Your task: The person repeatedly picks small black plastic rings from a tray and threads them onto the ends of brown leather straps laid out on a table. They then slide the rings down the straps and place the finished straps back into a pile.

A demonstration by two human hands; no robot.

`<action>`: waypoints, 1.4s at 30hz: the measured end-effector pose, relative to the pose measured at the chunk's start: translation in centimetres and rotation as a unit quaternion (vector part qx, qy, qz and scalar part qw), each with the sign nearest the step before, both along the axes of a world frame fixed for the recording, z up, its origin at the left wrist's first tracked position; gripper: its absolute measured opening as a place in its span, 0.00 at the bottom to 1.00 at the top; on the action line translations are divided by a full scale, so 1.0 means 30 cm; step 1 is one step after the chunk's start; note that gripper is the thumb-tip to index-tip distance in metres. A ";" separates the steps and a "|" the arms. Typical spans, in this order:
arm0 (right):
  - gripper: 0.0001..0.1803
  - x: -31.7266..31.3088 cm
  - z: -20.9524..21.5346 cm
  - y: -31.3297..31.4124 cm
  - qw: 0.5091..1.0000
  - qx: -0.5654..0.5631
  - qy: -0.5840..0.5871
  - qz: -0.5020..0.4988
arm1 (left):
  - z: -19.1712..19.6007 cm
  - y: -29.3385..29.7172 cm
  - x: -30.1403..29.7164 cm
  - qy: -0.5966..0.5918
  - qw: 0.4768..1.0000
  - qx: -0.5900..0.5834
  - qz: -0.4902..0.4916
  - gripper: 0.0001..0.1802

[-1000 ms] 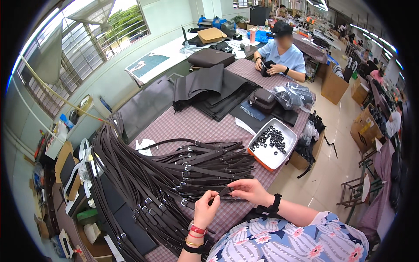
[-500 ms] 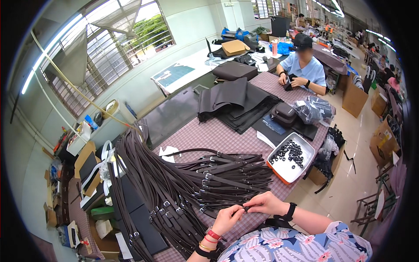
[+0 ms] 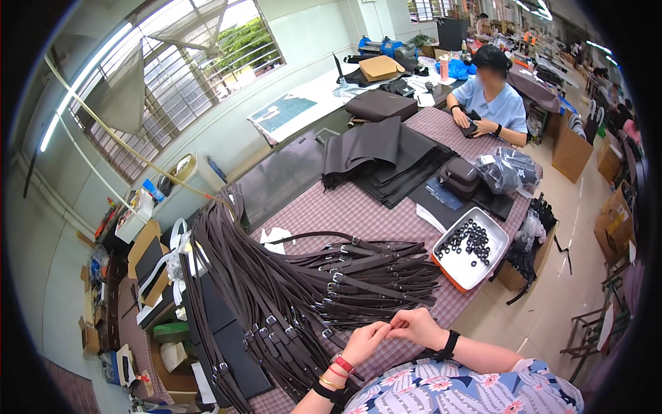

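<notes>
My left hand and my right hand meet fingertip to fingertip close to my chest, pinching something small and dark that I cannot make out. They hover over the near edge of a checked table. Just beyond them lies a big fan of dark brown leather straps with metal buckles, spilling off the table's left side. A white tray with an orange rim, holding several black rings, stands to the right of the straps.
Folded dark leather sheets and small bags lie farther back. A person in a light blue shirt works at the table's far end. Cardboard boxes stand on the floor at right, cluttered shelves at left.
Both hands have drawn back from the strap pile toward my body and now touch at the fingertips. The camera view has shifted, so the table sits farther right and lower.
</notes>
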State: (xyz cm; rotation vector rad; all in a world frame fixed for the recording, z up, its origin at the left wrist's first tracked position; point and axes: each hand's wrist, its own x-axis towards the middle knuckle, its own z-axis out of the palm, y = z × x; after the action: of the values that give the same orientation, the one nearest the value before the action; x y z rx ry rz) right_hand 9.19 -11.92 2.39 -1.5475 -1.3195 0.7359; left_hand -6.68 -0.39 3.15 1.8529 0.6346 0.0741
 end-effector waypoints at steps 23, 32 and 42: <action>0.23 0.019 -0.034 0.056 0.968 -0.017 -0.231 0.097 | -0.118 0.143 0.016 -0.020 0.980 -0.149 -0.128 0.15; 0.15 0.059 -0.057 0.041 0.986 0.071 -0.129 0.080 | -0.130 0.204 -0.039 -0.009 0.945 -0.302 -0.125 0.15; 0.18 0.038 -0.079 0.037 0.989 0.049 -0.129 0.050 | -0.077 0.158 -0.014 -0.015 0.960 -0.268 -0.082 0.17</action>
State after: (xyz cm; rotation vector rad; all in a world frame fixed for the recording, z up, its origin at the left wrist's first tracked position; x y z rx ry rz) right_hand 10.32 -10.80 0.02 -1.5433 -1.6096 0.5363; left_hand -7.10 4.35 0.83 1.3661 0.4220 -0.1656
